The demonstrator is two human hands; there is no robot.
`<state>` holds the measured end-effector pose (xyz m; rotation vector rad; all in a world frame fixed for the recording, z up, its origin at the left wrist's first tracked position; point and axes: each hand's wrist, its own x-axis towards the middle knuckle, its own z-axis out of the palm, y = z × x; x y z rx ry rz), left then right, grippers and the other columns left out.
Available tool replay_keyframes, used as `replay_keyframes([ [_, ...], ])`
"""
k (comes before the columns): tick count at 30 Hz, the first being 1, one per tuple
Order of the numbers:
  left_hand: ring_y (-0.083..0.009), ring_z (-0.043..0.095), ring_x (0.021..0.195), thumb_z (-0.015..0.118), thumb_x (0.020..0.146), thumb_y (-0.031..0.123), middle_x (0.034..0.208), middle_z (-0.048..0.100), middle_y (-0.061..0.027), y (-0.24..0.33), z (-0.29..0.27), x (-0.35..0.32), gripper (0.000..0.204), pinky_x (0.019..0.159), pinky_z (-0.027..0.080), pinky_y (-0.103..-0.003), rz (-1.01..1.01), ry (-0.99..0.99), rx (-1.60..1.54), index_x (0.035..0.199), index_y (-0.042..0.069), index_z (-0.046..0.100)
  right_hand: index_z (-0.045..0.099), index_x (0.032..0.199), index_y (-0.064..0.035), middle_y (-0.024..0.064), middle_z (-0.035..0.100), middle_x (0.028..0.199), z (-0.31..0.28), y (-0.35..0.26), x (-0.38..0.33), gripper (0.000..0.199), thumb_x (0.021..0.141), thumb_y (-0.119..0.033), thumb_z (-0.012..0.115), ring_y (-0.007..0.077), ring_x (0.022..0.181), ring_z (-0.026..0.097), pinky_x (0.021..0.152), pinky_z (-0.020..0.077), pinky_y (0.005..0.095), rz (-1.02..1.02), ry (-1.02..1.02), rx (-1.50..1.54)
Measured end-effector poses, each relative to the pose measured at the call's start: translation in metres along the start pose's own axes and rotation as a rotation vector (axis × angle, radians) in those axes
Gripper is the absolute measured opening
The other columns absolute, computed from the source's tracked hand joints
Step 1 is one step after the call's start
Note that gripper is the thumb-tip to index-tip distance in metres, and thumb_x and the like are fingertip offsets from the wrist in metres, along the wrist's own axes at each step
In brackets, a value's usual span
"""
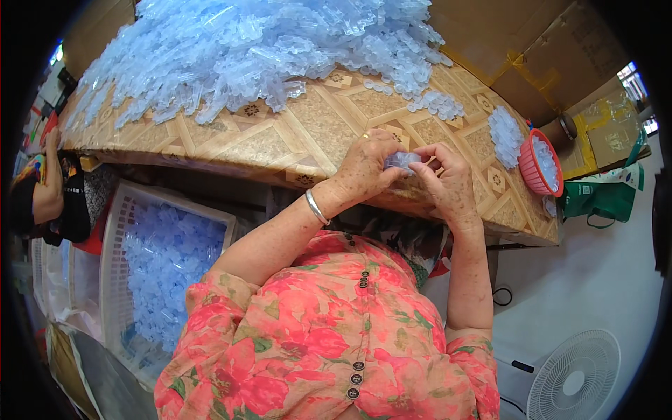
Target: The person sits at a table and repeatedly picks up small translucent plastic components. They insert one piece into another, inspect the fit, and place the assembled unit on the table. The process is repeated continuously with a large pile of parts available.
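Observation:
My left hand [365,166] is closed around a small translucent plastic piece, or a few of them together [400,162], just above the table's near edge. From the other side, the thumb and fingertips of my right hand [449,179] pinch at the same plastic. The fingers partly cover it, so its exact kind and number are hard to read. Beyond my hands lies a large heap of clear, bluish plastic pieces [259,49], many of them long and narrow. Small round clear caps [437,105] lie loose at the heap's right side.
A patterned table [308,136] spans the view. To the right are another clear plastic pile [505,136], a red basket [530,168] and a green bag [605,196]. A white crate [115,245] of plastic pieces stands at left; a fan [574,381] is lower right. Another person's arm [49,189] shows far left.

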<state>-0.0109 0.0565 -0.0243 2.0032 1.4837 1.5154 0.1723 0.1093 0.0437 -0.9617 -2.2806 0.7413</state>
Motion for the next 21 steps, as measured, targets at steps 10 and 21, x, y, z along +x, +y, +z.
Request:
replay_keyframes([
  [10, -0.034, 0.062, 0.101, 0.081, 0.073, 0.012, 0.098, 0.068, -0.0127, -0.005, 0.001, 0.001, 0.032, 0.088, 0.051, -0.042, -0.032, -0.01, -0.027, 0.103, 0.005, 0.07, 0.07, 0.104, -0.0017, 0.0102, 0.07, 0.092, -0.004, -0.01, 0.015, 0.024, 0.086, -0.017, 0.074, 0.0218, 0.072, 0.066, 0.069, 0.0527, 0.0359, -0.033, -0.126, -0.17],
  [21, -0.039, 0.059, 0.106, 0.083, 0.071, 0.015, 0.099, 0.066, -0.0186, 0.001, 0.002, 0.0, 0.029, 0.094, 0.048, -0.047, -0.023, 0.025, -0.01, 0.094, 0.003, 0.069, 0.063, 0.118, -0.0073, 0.001, 0.066, 0.094, -0.037, 0.008, 0.062, 0.056, 0.089, -0.054, 0.072, 0.0109, 0.076, 0.062, 0.063, 0.049, 0.0235, 0.609, -0.738, 0.078],
])
